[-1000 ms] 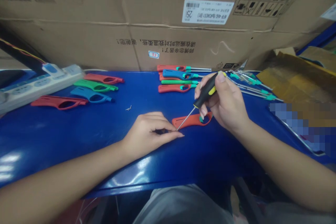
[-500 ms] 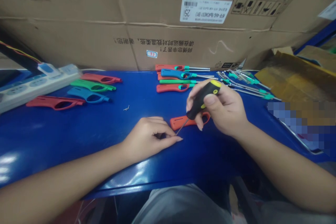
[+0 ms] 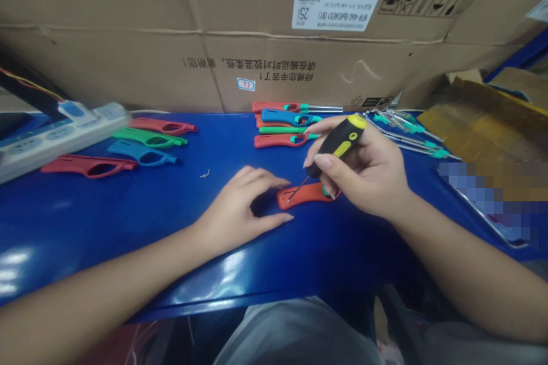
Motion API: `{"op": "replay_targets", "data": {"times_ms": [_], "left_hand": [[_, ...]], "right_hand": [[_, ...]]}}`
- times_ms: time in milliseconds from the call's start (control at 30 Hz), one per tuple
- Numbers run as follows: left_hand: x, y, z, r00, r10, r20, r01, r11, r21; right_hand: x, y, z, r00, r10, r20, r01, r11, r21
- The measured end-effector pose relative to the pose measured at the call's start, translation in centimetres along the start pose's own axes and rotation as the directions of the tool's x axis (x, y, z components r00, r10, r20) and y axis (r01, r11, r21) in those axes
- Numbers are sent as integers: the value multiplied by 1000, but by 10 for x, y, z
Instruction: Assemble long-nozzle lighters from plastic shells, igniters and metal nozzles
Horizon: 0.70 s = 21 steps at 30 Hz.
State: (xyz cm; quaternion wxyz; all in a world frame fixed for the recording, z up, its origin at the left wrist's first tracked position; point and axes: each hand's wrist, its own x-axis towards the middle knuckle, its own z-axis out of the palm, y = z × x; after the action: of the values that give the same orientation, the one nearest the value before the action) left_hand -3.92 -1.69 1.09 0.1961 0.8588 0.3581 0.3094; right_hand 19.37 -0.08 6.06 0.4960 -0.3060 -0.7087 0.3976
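My right hand [image 3: 363,174] is wrapped round a black and yellow screwdriver [image 3: 338,145], its thin shaft slanting down to the left. The tip is at the rounded left end of an orange gas lighter [image 3: 302,196] lying flat on the blue table. My right fingers cover that lighter's other end. My left hand [image 3: 237,208] is open, thumb and fingers apart on either side of the lighter's left end. Its fingertips are close to the lighter's upper edge; whether they touch it I cannot tell. A few small screws [image 3: 205,173] lie left of my left hand.
At the back lie several assembled lighters [image 3: 278,141] and metal lighter tubes with green parts [image 3: 411,125]. Red, green and blue handle shells [image 3: 148,153] lie by a white power strip [image 3: 55,140]. A cardboard box [image 3: 257,40] stands behind; a brown-yellow packet [image 3: 492,125] is at right.
My left thumb and fingers have parted from their pinch near the screwdriver tip. The tip has moved up from in front of the orange lighter onto its left end.
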Motion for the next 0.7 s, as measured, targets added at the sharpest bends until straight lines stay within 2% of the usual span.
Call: {"op": "replay_targets", "data": {"times_ms": [200,433,700], "left_hand": [[-1,-8,8,998,4,66,-4,1000,3],[-1,-8,9,997,17,75,-17,1000,2],[-1,-8,9,997,17,74,-17,1000,-4]], "right_hand": [[-1,6,2,999,-37,28,37,999,-23],[-2,4,1,996,-84,23,85,994,-73],[-2,6,2,997,-68,21,69,995,-76]]}}
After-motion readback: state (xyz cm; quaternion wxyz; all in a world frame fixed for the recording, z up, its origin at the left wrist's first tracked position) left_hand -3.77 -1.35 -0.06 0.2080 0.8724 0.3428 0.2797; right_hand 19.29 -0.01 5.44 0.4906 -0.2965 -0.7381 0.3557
